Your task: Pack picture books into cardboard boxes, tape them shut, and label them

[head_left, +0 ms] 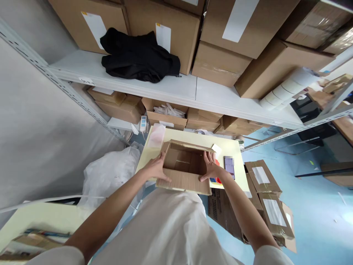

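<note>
An open cardboard box (185,179) sits at the near edge of a small pale-yellow table (176,135), its front flap folded out toward my body. Inside, the bottom shows and nothing lies on it. My left hand (157,168) grips the left side of the box, thumb on the front flap. On the opposite side my right hand (210,167) holds the right wall, fingers over the rim and thumb on the flap. Just beside my right hand is a red and blue object (218,180), partly hidden by hand and box. A phone (229,166) lies to its right.
Behind the table, a grey shelf (182,88) carries large cartons and a black garment (140,57). White rolls (286,90) rest at its right end. Cartons (268,193) are stacked on the floor at right; a translucent plastic bag (110,173) bulges at left.
</note>
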`<state>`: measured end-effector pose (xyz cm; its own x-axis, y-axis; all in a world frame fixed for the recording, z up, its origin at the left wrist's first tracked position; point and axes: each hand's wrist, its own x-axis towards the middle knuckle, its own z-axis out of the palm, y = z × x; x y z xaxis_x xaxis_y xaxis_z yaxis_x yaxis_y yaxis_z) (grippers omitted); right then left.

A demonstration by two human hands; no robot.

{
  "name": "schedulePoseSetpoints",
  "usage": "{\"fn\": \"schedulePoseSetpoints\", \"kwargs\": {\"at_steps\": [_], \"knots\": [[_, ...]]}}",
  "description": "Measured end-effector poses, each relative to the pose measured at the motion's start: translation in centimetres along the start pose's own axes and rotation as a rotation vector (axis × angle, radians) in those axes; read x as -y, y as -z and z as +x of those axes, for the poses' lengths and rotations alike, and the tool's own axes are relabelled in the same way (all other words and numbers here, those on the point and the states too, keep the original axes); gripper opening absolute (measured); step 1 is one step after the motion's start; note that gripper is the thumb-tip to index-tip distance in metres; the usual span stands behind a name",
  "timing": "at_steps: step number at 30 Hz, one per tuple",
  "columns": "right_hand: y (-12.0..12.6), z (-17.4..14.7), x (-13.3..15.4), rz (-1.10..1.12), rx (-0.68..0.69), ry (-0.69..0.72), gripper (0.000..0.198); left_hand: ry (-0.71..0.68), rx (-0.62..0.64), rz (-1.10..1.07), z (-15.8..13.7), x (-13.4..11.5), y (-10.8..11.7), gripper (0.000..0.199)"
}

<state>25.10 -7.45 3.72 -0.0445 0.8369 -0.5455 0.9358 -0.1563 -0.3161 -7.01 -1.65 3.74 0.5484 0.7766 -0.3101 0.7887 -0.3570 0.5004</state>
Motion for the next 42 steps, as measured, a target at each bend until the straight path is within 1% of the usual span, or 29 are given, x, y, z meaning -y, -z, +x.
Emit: {"fn": "schedulePoseSetpoints", "kwargs": {"at_steps": [1, 2, 4, 5, 7, 9, 11, 13, 14, 15, 17, 19, 20, 22, 24, 25, 27, 29, 30, 31, 34, 37, 42], "knots": [[-0.8, 0.1, -0.1, 0.013, -0.045, 0.009, 0.155, 0.003, -0.053, -0.017, 0.0, 0.1, -1.2, 0.13], [-1.6, 0.1, -0.2, 0.035, -0.106, 0.031, 0.152, 0.029, -0.115, -0.035, 0.0, 0.2, -2.4, 0.132], [-3.0, 0.0, -0.5, 0.096, -0.256, 0.071, 0.147, 0.085, -0.226, -0.095, 0.4, 0.2, -4.1, 0.127], [-3.5, -0.2, -0.7, 0.132, -0.335, 0.072, 0.145, 0.103, -0.254, -0.132, 0.7, 0.3, -4.6, 0.124], [-4.3, -0.8, -1.0, 0.209, -0.46, 0.033, 0.139, 0.118, -0.253, -0.217, 1.2, 0.5, -5.0, 0.123], [-4.8, -1.8, -1.1, 0.254, -0.536, -0.036, 0.123, 0.106, -0.226, -0.304, 1.5, 0.9, -4.8, 0.124], [-5.0, -2.8, -0.7, 0.211, -0.578, -0.081, 0.108, 0.064, -0.229, -0.385, 1.4, 1.4, -4.7, 0.12], [-4.9, -3.7, 0.4, 0.08, -0.6, -0.086, 0.096, 0.01, -0.246, -0.439, 1.1, 1.7, -4.9, 0.114], [-4.7, -4.0, 1.3, 0.005, -0.594, -0.062, 0.091, -0.008, -0.247, -0.455, 0.9, 1.8, -5.1, 0.111], [-4.5, -4.1, 2.5, -0.062, -0.569, -0.01, 0.085, -0.017, -0.24, -0.467, 0.8, 1.9, -5.4, 0.111], [-4.2, -3.7, 5.3, -0.143, -0.461, 0.174, 0.076, -0.027, -0.218, -0.485, 0.5, 2.1, -6.1, 0.114], [-4.1, -2.5, 8.4, -0.156, -0.309, 0.392, 0.077, -0.04, -0.217, -0.518, 0.2, 2.4, -6.8, 0.112], [-4.2, -1.7, 9.9, -0.155, -0.244, 0.466, 0.079, -0.047, -0.229, -0.55, 0.1, 2.7, -7.2, 0.107], [-4.4, 0.0, 12.2, -0.158, -0.153, 0.531, 0.083, -0.038, -0.28, -0.645, 0.1, 3.5, -7.7, 0.086], [-4.6, 1.5, 13.6, -0.169, -0.106, 0.519, 0.086, 0.03, -0.356, -0.745, 0.4, 4.7, -7.7, 0.065], [-4.6, 2.0, 13.9, -0.175, -0.095, 0.502, 0.086, 0.087, -0.402, -0.776, 0.7, 5.4, -7.5, 0.058], [-4.4, 2.6, 14.1, -0.183, -0.088, 0.478, 0.084, 0.236, -0.493, -0.769, 1.8, 6.8, -6.4, 0.051], [-4.1, 2.9, 14.1, -0.185, -0.086, 0.476, 0.083, 0.405, -0.55, -0.676, 3.7, 8.4, -5.0, 0.048], [-3.9, 2.9, 14.1, -0.185, -0.082, 0.479, 0.083, 0.488, -0.55, -0.606, 4.9, 9.2, -4.2, 0.048], [-3.8, 2.8, 14.1, -0.184, -0.077, 0.479, 0.082, 0.541, -0.535, -0.536, 6.2, 9.9, -3.6, 0.05], [-3.8, 2.6, 14.2, -0.178, -0.057, 0.466, 0.082, 0.636, -0.477, -0.396, 10.2, 11.7, -2.4, 0.059], [-4.1, 2.5, 14.3, -0.175, -0.045, 0.46, 0.08, 0.699, -0.415, -0.347, 13.7, 12.9, -2.4, 0.063], [-4.4, 2.6, 13.9, -0.142, -0.041, 0.48, 0.082, 0.78, -0.416, -0.33, 17.5, 14.4, -2.9, 0.056]]}}
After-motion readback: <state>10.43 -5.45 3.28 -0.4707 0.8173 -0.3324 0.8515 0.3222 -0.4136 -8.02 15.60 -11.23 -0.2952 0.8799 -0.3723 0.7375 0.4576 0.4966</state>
